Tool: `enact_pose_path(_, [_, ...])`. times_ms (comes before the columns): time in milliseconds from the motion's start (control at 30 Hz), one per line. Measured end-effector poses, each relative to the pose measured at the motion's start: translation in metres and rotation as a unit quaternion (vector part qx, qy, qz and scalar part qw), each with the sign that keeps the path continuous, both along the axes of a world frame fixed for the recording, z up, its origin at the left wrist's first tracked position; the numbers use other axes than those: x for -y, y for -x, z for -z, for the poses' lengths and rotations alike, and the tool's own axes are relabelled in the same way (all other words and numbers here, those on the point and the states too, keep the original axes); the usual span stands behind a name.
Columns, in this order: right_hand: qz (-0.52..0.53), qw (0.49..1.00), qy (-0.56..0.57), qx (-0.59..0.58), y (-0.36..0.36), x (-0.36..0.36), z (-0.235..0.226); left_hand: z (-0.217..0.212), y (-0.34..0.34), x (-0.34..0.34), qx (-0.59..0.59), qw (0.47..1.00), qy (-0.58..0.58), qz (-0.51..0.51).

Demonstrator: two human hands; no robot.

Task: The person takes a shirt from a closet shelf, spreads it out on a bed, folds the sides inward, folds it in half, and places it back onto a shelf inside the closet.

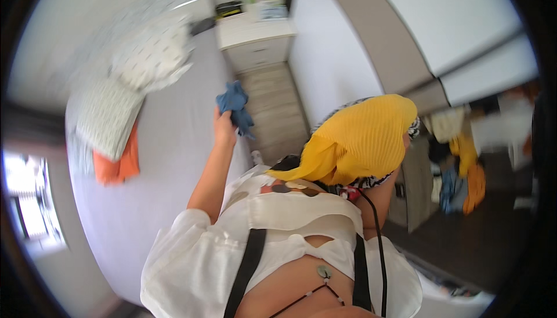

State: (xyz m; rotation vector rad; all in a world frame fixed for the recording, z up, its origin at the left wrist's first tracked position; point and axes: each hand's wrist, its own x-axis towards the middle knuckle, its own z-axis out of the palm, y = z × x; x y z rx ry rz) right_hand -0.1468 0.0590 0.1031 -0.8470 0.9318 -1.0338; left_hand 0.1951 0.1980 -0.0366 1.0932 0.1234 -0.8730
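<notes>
My left hand [224, 127] is raised out over the edge of the bed and grips a crumpled blue cloth [235, 108], which hangs down from my fingers. A bundle of clothes rests against my chest and right forearm [380, 202]. It has a ribbed yellow garment [357, 138] on top and a black-and-white patterned piece [413, 127] beneath. The bundle covers my right hand, so I cannot see its grip. I am wearing a white top with black straps.
A bed with a pale lilac sheet [168, 161] fills the left side, with dotted pillows [154, 57] and an orange cloth [119, 167] on it. A white drawer unit [255, 45] stands at the bed's head beside a strip of wooden floor [278, 109]. An open wardrobe with hanging clothes [464, 173] is on the right.
</notes>
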Motion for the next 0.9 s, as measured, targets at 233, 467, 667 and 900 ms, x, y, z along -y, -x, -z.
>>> enact_pose_path(233, [-0.139, 0.99, -0.037, 0.01, -0.116, 0.026, 0.008, 0.037, 0.003, -0.054, 0.035, 0.978, -0.056, -0.198])
enact_pose_path(467, [-0.217, 0.974, 0.005, -0.059, -0.216, 0.026, 0.004, 0.055, -0.032, -0.125, 0.04, 0.941, -0.038, -0.335])
enact_pose_path(667, [-0.39, 0.918, -0.054, -0.037, -0.299, 0.025, 0.024, 0.058, -0.017, -0.141, 0.021, 0.895, -0.079, -0.438])
enact_pose_path(900, [-0.557, 0.825, -0.09, -0.042, -0.409, -0.027, 0.034, 0.04, -0.013, -0.137, 0.055, 0.856, -0.126, -0.499])
